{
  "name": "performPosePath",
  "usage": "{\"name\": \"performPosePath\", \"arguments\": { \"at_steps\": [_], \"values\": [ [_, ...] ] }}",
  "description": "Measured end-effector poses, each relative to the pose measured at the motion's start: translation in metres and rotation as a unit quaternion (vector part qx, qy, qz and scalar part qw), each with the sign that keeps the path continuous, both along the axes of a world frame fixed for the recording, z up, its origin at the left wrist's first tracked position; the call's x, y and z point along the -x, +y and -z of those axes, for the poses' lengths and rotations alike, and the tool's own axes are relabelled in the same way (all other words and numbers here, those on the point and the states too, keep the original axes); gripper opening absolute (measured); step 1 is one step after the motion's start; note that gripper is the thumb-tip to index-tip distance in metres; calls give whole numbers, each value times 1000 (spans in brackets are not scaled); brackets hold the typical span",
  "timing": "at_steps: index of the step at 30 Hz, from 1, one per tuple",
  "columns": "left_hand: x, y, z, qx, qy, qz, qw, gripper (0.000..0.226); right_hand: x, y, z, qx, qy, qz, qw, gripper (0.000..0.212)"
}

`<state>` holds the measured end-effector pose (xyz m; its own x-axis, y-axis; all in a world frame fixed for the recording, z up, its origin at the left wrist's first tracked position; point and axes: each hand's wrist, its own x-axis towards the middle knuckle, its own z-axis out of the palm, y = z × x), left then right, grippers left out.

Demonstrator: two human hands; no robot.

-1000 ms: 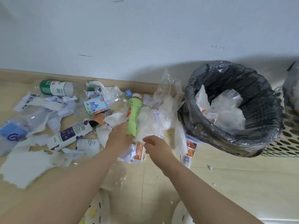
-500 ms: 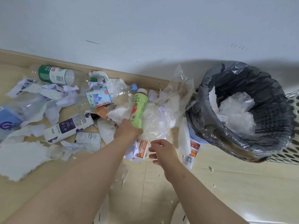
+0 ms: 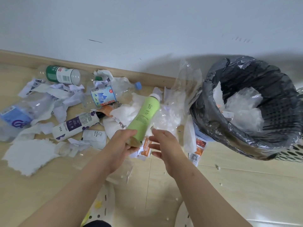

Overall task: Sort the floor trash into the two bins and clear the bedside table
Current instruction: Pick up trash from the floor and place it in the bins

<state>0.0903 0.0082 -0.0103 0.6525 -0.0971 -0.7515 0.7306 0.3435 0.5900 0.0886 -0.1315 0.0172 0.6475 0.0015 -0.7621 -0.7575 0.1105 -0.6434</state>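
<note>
My left hand [image 3: 122,141] grips the bottom of a light green bottle [image 3: 146,115] with a white cap, lifted and tilted up to the right above the litter. My right hand [image 3: 164,145] hovers just right of the bottle's base, fingers loosely spread, holding nothing. A bin lined with a black bag [image 3: 205,95] stands at the right and holds crumpled clear plastic [image 3: 244,108]. Torn white paper [image 3: 29,154], several plastic bottles and small packets lie on the wooden floor along the wall.
A green-labelled bottle [image 3: 63,74], a blue-labelled bottle [image 3: 103,98], a purple-and-white bottle [image 3: 75,126] and a crushed clear bottle [image 3: 14,117] lie to the left. Clear plastic film [image 3: 186,82] leans by the bin. Orange packets [image 3: 199,146] lie at the bin's foot. White slippers [image 3: 101,208] show below.
My left hand has lifted the green bottle off the pile and tilted it up toward the right. My right hand has opened and drawn slightly back beside the bottle's base.
</note>
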Motion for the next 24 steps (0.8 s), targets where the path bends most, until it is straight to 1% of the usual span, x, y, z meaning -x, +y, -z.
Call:
{"name": "performPosePath", "arguments": {
  "at_steps": [2,3,4,5,6,7,8,9,10,11,12,14,15,16,17,18,19,20,21,22,24],
  "values": [
    [8,-2,-6,-9,-21,46,999,17,-3,5,1,-21,4,13,1000,29],
    [12,-3,-7,-17,-32,80,996,25,-4,6,1,-30,8,33,999,31],
    [15,-4,-11,-38,-48,135,989,37,-4,7,1,-42,14,64,997,27],
    [18,-4,-10,-69,-67,200,975,46,-4,6,1,-53,17,102,993,19],
    [20,-5,-12,-85,-82,252,961,46,-2,4,2,-56,14,137,989,11],
    [22,-5,-11,-89,-92,268,955,37,0,1,3,-52,6,158,986,11],
    [23,-5,-13,-77,-99,247,961,21,3,-2,5,-43,-1,165,985,13],
    [24,-5,-13,-60,-96,187,976,21,6,-4,8,-24,-8,159,987,13],
    [24,-5,-12,-52,-76,102,990,28,9,-6,10,2,-13,146,989,14],
    [25,-3,-7,-83,-57,21,995,29,13,-6,13,29,-22,126,991,16],
    [26,0,-4,-157,-46,-36,986,25,16,-4,15,47,-28,110,992,19],
    [30,8,8,-314,-26,-110,943,13,21,1,20,59,-33,80,994,20],
    [32,14,14,-363,-17,-129,923,12,23,3,22,63,-32,60,996,19],
    [34,19,19,-402,-10,-123,907,13,25,4,24,68,-32,41,996,19],
    [36,26,25,-449,-4,-89,889,15,28,6,26,75,-33,23,996,20],
    [36,33,28,-506,6,-28,862,15,29,8,28,82,-33,10,996,22],
    [36,40,34,-559,15,30,828,17,31,9,29,87,-32,2,996,25],
    [35,46,37,-595,23,60,801,21,32,9,30,90,-31,-4,995,27],
    [33,52,40,-609,34,61,790,27,33,9,31,90,-32,-11,995,28],
    [31,57,42,-605,51,44,793,34,34,10,31,91,-32,-18,995,29],
    [27,60,47,-566,92,3,820,48,35,10,33,96,-32,-28,994,31]
  ]
}}
